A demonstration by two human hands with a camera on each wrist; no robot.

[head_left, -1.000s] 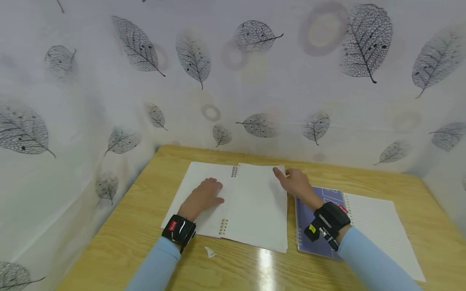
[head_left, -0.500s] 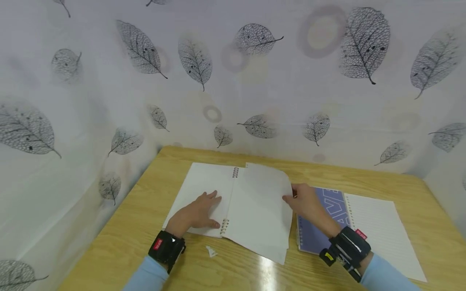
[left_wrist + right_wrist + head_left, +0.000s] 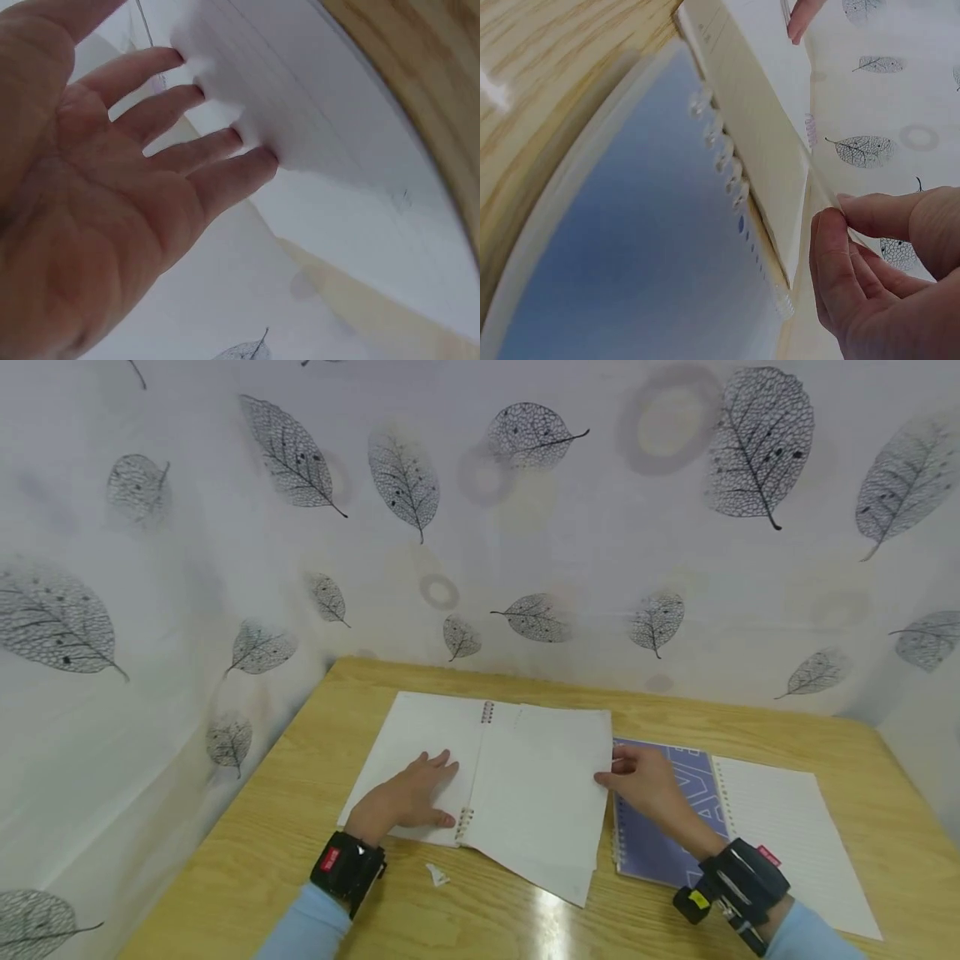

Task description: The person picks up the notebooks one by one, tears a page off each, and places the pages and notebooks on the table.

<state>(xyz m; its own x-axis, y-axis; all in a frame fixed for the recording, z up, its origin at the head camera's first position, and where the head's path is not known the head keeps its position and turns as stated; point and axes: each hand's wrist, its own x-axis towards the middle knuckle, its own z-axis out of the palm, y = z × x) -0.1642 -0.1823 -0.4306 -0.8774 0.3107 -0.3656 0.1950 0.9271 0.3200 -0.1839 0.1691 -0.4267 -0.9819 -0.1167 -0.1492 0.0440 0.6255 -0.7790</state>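
Note:
A white spiral notebook (image 3: 442,727) lies spread on the table in the head view, with ring clusters at the top and bottom of its spine. My left hand (image 3: 412,793) rests on its left page, fingers spread; the left wrist view shows those fingertips (image 3: 262,156) touching the paper. A white sheet (image 3: 547,785) covers the right side, set askew. Its top left corner sits apart from the upper rings, and its lower corner juts past the pages below. My right hand (image 3: 648,785) pinches the sheet's right edge between thumb and fingers, as the right wrist view (image 3: 877,262) confirms.
Right of it lies a second spiral notebook with a blue cover (image 3: 652,843) and a lined page (image 3: 795,835). A small white paper scrap (image 3: 437,874) is on the wooden table (image 3: 255,860) near the front. A leaf-patterned curtain (image 3: 570,543) stands behind.
My right hand has slid from the sheet's top right corner down its right edge. The sheet has shifted rightward and turned askew. My left hand has moved slightly down the left page, fingers spreading.

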